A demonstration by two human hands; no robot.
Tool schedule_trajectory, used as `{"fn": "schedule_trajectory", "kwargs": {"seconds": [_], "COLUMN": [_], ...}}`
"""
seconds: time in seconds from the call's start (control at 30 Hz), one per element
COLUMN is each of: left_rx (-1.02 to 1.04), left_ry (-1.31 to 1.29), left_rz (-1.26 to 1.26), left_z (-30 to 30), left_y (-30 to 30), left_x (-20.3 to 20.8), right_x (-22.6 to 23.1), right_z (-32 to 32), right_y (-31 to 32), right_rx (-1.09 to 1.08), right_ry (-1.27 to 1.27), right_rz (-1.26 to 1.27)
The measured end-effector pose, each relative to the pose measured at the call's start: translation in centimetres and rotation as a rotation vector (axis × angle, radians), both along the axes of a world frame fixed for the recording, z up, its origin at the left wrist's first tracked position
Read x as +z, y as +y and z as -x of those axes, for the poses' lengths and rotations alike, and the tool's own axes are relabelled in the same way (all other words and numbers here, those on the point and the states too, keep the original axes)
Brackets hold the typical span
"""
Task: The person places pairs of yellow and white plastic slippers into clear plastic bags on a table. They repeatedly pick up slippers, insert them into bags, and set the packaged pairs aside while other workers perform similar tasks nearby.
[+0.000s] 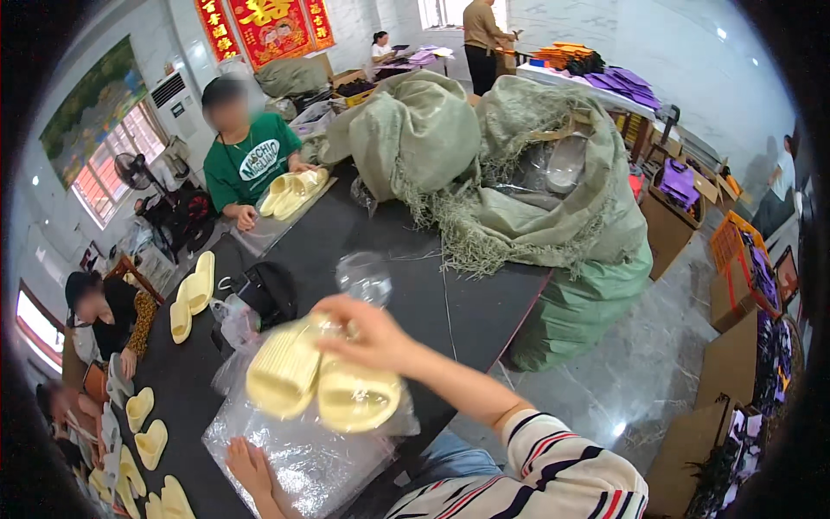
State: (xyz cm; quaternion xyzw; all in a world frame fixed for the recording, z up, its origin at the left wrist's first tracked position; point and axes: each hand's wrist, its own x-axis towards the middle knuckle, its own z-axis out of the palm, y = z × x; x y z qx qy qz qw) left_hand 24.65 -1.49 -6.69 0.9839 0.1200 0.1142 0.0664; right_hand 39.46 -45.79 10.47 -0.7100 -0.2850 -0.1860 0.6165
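Observation:
A pair of pale yellow slippers [285,368] in a clear plastic bag hangs over the front of the dark table [406,294]. My right hand [367,333] is closed on the pair near its far end, slightly blurred, its thumb hidden. Beneath lies a stack of clear plastic bags [303,463], shiny and flat. On the left part of that stack my left hand [248,467] rests with fingers stretched out, holding nothing. A crumpled clear plastic piece [365,277] is just beyond my right hand.
Left along the table lie more yellow slippers [151,443] and a black bag [270,292]. Large woven sacks [553,199] stand at the far right, one holding bagged slippers. A person in green [251,160] handles slippers opposite; others sit left. Cardboard boxes [735,363] line the right.

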Motion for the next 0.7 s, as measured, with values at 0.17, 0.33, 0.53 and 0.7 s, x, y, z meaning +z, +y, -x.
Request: {"fn": "schedule_trajectory", "kwargs": {"seconds": [0.17, 0.33, 0.53, 0.7], "left_rx": [-0.033, -0.144, -0.053, 0.008], "left_ry": [-0.119, -0.374, -0.317, -0.365], "left_rz": [-0.061, 0.598, 0.172, 0.255], "left_z": [0.2, 0.2, 1.0, 0.6], "left_y": [1.0, -2.0, 1.7, 1.7], "left_x": [-0.6, 1.7, -1.0, -1.3], "right_x": [0.6, -2.4, -4.6, -5.4], "right_z": [2.7, 4.8, 3.7, -2.5], "right_y": [8.0, 15.3, 16.4, 12.2], "right_rx": [0.003, 0.12, 0.313, -0.152], "right_ry": [-0.27, -0.318, -0.239, -0.342], "right_rz": [0.022, 0.055, 0.089, 0.125]}}
